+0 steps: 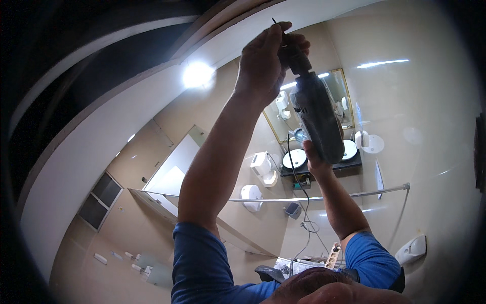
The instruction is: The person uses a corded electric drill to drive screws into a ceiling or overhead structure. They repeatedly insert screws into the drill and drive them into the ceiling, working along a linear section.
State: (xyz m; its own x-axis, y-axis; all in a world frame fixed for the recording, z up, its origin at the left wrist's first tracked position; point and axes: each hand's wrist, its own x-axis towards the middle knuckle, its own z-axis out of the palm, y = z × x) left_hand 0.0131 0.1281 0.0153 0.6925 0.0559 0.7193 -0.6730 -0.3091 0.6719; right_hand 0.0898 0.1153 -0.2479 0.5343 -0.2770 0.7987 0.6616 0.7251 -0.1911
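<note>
A dark corded power drill (319,119) is held up overhead, its thin bit (275,22) pointing up toward the edge of the ceiling opening. My left hand (260,63) is closed around the front end of the drill, by the chuck and the base of the bit. Lower down, my right hand (316,161) grips the rear of the drill; the body hides most of its fingers. A black cord (298,185) hangs from near the right hand. Whether the bit tip touches anything I cannot tell.
A white ceiling edge (126,104) borders a dark opening at upper left, beside a bright lamp (198,75). Below are a metal rail (354,194), a white basin (294,159), a mirror (338,83), a white wall dispenser (251,196) and a power strip (332,255).
</note>
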